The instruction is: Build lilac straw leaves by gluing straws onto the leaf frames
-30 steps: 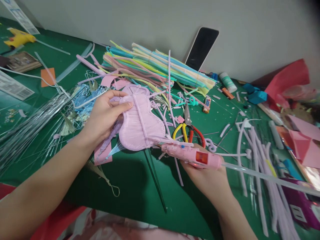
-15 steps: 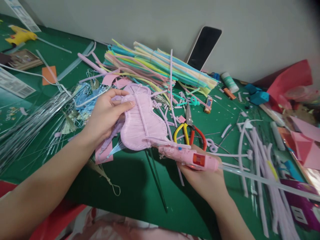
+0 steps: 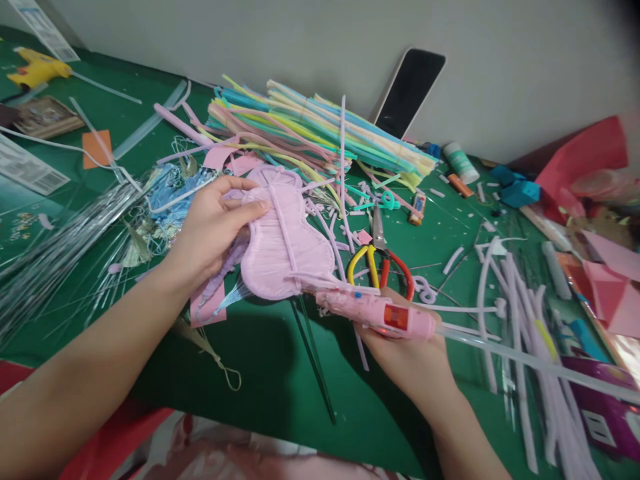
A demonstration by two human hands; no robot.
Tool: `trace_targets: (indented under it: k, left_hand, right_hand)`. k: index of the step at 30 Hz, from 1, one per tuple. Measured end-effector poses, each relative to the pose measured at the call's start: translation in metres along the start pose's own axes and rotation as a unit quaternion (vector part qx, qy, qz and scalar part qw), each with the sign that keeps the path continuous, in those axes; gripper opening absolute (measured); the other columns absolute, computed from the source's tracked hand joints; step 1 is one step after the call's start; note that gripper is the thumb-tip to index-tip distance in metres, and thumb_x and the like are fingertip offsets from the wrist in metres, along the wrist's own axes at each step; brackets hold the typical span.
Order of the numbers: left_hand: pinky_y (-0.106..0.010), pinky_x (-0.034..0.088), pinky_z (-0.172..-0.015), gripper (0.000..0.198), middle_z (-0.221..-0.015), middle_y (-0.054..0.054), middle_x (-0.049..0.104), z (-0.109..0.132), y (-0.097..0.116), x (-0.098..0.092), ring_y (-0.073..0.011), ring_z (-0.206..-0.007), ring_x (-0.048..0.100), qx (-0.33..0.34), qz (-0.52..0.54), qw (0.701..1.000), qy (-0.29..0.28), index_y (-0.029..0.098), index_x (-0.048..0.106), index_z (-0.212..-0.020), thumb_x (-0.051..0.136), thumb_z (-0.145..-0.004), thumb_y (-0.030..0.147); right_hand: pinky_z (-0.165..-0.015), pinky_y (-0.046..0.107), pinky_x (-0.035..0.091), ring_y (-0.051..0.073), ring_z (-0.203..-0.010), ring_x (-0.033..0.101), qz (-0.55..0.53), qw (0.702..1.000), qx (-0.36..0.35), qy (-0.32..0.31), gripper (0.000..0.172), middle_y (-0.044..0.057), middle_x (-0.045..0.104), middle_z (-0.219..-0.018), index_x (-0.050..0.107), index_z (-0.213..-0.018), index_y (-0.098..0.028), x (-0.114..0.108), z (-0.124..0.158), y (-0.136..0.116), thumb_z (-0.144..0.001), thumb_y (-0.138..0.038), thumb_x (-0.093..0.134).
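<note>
My left hand (image 3: 215, 223) pinches the upper left edge of a lilac pipe-cleaner piece (image 3: 285, 247), which has a wavy outline and a strip down its middle. Thumb lies on its face; the other fingers go behind. My right hand (image 3: 405, 357) is closed around a pink hot glue gun (image 3: 375, 312) with a clear glue stick (image 3: 500, 348) in its back. The gun's nozzle is at the bottom edge of the lilac piece, close to the strip's end; whether they touch I cannot tell. Two dark thin sticks (image 3: 315, 363) extend below the piece.
Bundled pastel pipe cleaners (image 3: 320, 127) lie behind my hands, near a leaning phone (image 3: 413, 90). Red-and-yellow-handled pliers (image 3: 379, 250) rest just beyond the glue gun. Silver strands (image 3: 75, 247) and blue tassels (image 3: 170, 190) are at left, lilac stems (image 3: 530, 360) at right.
Both hands, the lilac piece and the glue gun stay almost exactly in place. The whole view has shifted very slightly.
</note>
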State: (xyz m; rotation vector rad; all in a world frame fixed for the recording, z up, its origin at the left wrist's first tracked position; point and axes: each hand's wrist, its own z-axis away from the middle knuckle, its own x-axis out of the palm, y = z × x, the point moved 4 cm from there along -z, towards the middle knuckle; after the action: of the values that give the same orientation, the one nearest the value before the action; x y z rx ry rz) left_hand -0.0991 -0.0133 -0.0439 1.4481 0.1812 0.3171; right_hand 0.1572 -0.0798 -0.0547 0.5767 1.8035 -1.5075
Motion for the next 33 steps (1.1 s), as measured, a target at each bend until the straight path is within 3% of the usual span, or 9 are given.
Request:
trace_targets:
  k: [3, 7, 10, 22, 25, 33]
  left_hand:
    - [-0.016, 0.029, -0.035, 0.026, -0.043, 0.010, 0.053, 0.0010, 0.0013, 0.0005, -0.0037, -0.032, 0.036, 0.001, -0.005, 1.000, -0.001, 0.015, 0.062, -0.089, 0.072, -0.067, 0.005]
    - [-0.017, 0.028, -0.036, 0.025, -0.043, 0.010, 0.052, 0.0032, 0.0044, 0.0016, -0.0042, -0.033, 0.035, -0.008, -0.019, 1.000, 0.000, 0.016, 0.062, -0.090, 0.072, -0.069, 0.007]
    - [-0.018, 0.028, -0.036, 0.026, -0.044, 0.010, 0.052, 0.0034, 0.0047, 0.0014, -0.0047, -0.034, 0.036, -0.011, -0.022, 1.000, 0.004, 0.016, 0.062, -0.090, 0.072, -0.068, 0.007]
    - [-0.018, 0.030, -0.037, 0.024, -0.043, 0.010, 0.053, 0.0034, 0.0039, 0.0025, -0.0043, -0.034, 0.035, -0.009, -0.019, 1.000, -0.003, 0.015, 0.062, -0.091, 0.071, -0.071, 0.006]
    - [-0.018, 0.029, -0.036, 0.024, -0.042, 0.010, 0.052, 0.0027, 0.0041, 0.0018, -0.0045, -0.034, 0.035, -0.007, -0.018, 1.000, -0.002, 0.015, 0.062, -0.090, 0.070, -0.070, 0.005]
    - [-0.020, 0.031, -0.040, 0.025, -0.044, 0.009, 0.052, 0.0027, 0.0033, 0.0004, -0.0063, -0.037, 0.038, -0.009, -0.026, 1.000, 0.004, 0.016, 0.062, -0.090, 0.073, -0.069, 0.008]
  right_hand:
    - [-0.054, 0.028, 0.053, 0.018, -0.053, 0.063, 0.001, 1.000, -0.005, -0.001, 0.019, -0.002, 0.056, -0.052, 0.048, -0.062, -0.025, -0.0013, -0.0002, 0.0004, -0.078, -0.024, 0.057]
    - [-0.057, 0.030, 0.055, 0.020, -0.057, 0.066, 0.010, 1.000, -0.012, 0.003, 0.005, 0.003, 0.066, -0.064, 0.061, -0.076, -0.023, -0.0029, -0.0011, -0.0018, -0.079, -0.023, 0.057]
    - [-0.057, 0.031, 0.056, 0.021, -0.059, 0.068, 0.022, 1.000, -0.008, 0.005, 0.006, 0.004, 0.070, -0.070, 0.064, -0.080, -0.023, -0.0035, -0.0014, -0.0023, -0.079, -0.022, 0.058]
    - [-0.052, 0.028, 0.053, 0.019, -0.053, 0.064, -0.007, 1.000, 0.007, -0.004, 0.015, -0.003, 0.052, -0.047, 0.051, -0.063, -0.026, -0.0001, -0.0019, -0.0030, -0.077, -0.026, 0.057]
    - [-0.056, 0.029, 0.054, 0.020, -0.056, 0.065, 0.009, 1.000, 0.000, -0.009, 0.021, -0.001, 0.052, -0.048, 0.048, -0.060, -0.026, -0.0014, -0.0019, -0.0033, -0.079, -0.026, 0.056]
    - [-0.062, 0.032, 0.055, 0.023, -0.069, 0.067, 0.050, 0.999, -0.019, -0.006, 0.011, 0.003, 0.062, -0.062, 0.061, -0.072, -0.026, -0.0028, -0.0016, -0.0005, -0.081, -0.024, 0.055]
